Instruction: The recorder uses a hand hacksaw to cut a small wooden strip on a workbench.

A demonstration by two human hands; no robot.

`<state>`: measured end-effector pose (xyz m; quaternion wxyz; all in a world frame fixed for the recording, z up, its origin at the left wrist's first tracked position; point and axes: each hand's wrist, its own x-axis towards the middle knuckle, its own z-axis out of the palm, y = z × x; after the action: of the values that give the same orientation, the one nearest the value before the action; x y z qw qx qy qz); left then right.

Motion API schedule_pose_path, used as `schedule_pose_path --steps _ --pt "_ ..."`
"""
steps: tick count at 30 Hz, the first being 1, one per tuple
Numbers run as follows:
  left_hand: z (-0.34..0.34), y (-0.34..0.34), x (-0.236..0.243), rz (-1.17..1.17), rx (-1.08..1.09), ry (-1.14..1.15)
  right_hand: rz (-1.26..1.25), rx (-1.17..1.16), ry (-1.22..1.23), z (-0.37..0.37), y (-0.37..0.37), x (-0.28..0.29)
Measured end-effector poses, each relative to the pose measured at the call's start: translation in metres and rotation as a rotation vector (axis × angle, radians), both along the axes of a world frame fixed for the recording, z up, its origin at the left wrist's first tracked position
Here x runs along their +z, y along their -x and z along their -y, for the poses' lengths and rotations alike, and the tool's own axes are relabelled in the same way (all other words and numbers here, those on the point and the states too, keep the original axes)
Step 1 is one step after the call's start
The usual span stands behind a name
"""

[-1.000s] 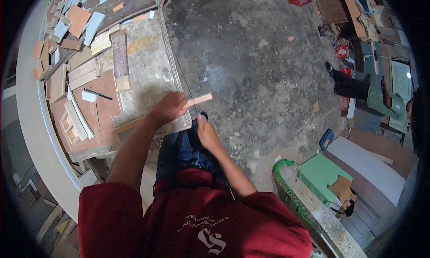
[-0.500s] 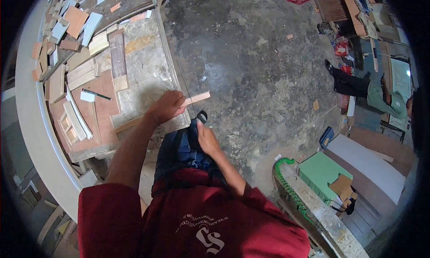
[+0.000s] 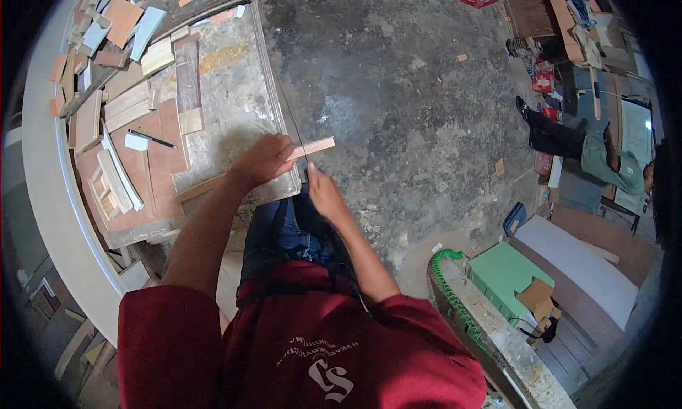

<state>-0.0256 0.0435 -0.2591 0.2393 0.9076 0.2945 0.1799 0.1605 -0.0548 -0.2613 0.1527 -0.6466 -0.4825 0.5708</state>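
Observation:
My left hand (image 3: 266,159) is closed over a narrow wooden strip (image 3: 318,148), pressing it down at the corner of the workbench (image 3: 238,103). One end of the strip juts past the bench edge over the floor; its other part runs back under my left forearm. My right hand (image 3: 325,193) is wrapped round the handle of a handsaw, which the fingers hide. The saw's thin dark blade (image 3: 293,119), seen edge-on, crosses the strip just outside the bench edge, beside my left fingers, and points away from me.
Wood offcuts (image 3: 122,25), a pencil (image 3: 153,138) and a small wooden frame (image 3: 106,189) lie on the bench. At right stand a green box (image 3: 508,274) and a coiled green hose (image 3: 451,295). Another person (image 3: 604,153) is at the far right.
My right hand has moved forward, away from me, closer to the strip, with the handsaw in it. My left hand still holds the strip in nearly the same place.

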Motion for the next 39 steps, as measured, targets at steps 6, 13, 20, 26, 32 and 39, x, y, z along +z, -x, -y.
schedule_pose_path --steps 6,13,20,26,32,39 --pt "-0.001 0.005 0.005 -0.147 -0.023 0.124 0.037 -0.035 0.027 0.039 0.004 0.006" --pt "0.000 0.004 0.001 0.031 0.019 0.033 -0.028 -0.073 -0.128 0.012 0.012 0.006" --pt "-0.001 0.002 -0.001 -0.031 -0.013 0.085 -0.029 -0.046 -0.073 0.007 0.005 -0.010" --pt "-0.002 0.007 -0.005 -0.042 -0.001 0.082 0.044 -0.099 -0.139 0.042 0.003 0.003" --pt "0.001 0.006 -0.007 0.019 0.010 0.004 0.012 -0.063 -0.103 0.016 0.010 -0.006" --pt "0.002 0.003 0.000 0.009 0.012 0.010 -0.008 -0.039 -0.066 -0.013 0.010 0.006"
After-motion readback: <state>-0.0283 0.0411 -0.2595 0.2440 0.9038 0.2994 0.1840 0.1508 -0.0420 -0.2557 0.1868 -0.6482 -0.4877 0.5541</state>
